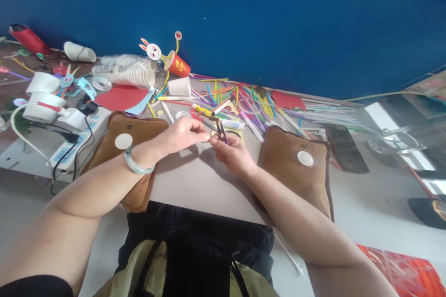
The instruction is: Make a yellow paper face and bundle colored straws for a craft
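Note:
Over the table's middle, my left hand (184,135) has its thumb and fingers pinched together; what lies between the fingertips is too small to make out. My right hand (233,153) is closed round a pair of small dark scissors (222,133), whose blades point away from me. The fingertips of both hands nearly meet. Just beyond them lie a yellow marker (203,110), a white and blue tube (232,124), a pink-capped marker (252,126) and a roll of tape (183,115).
Brown cushions (130,139) (296,167) lie either side. Colourful sticks (258,106) spread along the wall. A red cup (179,65) with a rabbit figure, stacked paper cups (128,74), a power strip (66,148) with cables, and a black phone (346,148) surround the work spot.

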Demonstrator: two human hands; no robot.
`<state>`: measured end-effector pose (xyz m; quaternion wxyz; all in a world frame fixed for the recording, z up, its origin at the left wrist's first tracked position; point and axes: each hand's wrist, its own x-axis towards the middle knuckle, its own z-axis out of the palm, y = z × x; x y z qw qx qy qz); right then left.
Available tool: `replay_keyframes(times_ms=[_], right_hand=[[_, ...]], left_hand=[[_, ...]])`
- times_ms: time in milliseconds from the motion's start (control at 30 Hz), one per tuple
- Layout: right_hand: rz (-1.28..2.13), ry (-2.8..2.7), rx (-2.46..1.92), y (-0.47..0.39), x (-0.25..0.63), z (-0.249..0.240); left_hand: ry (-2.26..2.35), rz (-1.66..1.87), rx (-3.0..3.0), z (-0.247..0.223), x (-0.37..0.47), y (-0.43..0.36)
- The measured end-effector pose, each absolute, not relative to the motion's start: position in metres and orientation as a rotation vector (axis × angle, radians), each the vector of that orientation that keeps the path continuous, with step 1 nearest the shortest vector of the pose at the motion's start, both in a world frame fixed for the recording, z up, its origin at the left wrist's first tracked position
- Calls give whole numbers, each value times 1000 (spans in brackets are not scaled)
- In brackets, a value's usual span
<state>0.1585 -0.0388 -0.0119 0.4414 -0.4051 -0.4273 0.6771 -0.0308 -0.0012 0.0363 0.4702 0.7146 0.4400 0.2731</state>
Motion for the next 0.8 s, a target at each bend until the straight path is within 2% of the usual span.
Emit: replay_keyframes(times_ms=[200, 367, 633, 800], right_hand=[[1340, -1479, -1236, -41, 159, -16], [965, -1958, -1322, -45, 158, -20], [870, -2234, -1250, -48, 159, -20], [843, -2295, -1249, -50, 160, -19]], left_hand=[[1128, 677, 2012, 52, -79, 34], [1254, 325, 2208, 37, -87, 49], [1302, 12, 2299, 31, -80, 46], [1288, 20, 2369, 24, -80, 49]])
